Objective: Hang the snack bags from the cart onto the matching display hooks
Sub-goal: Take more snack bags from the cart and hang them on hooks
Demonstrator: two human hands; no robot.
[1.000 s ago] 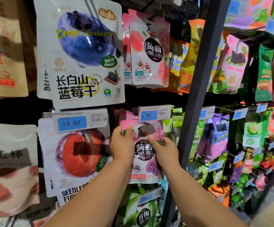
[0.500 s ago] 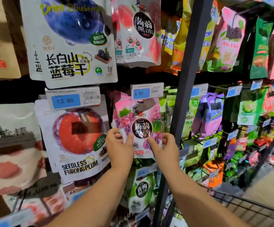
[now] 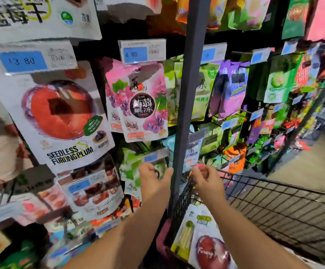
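Head view, close, facing forward and down at display rack [image 3: 191, 94]

Two hands in view: left hand [image 3: 151, 176] at 6 o'clock, right hand [image 3: 206, 176] just right of it. One wire cart [image 3: 285, 206] at 4 o'clock. One dark upright post [image 3: 188, 98] at centre. Two readable price tags: 13.80 tag [image 3: 30, 58] at 10 o'clock, 4.90 tag [image 3: 142, 51] at 12. One seedless plum bag [image 3: 58, 117] at 9 o'clock. Pink grape jelly bags [image 3: 144, 105] at centre: at least two, stacked. Bags in cart [image 3: 202, 239] at 5 o'clock: two visible.
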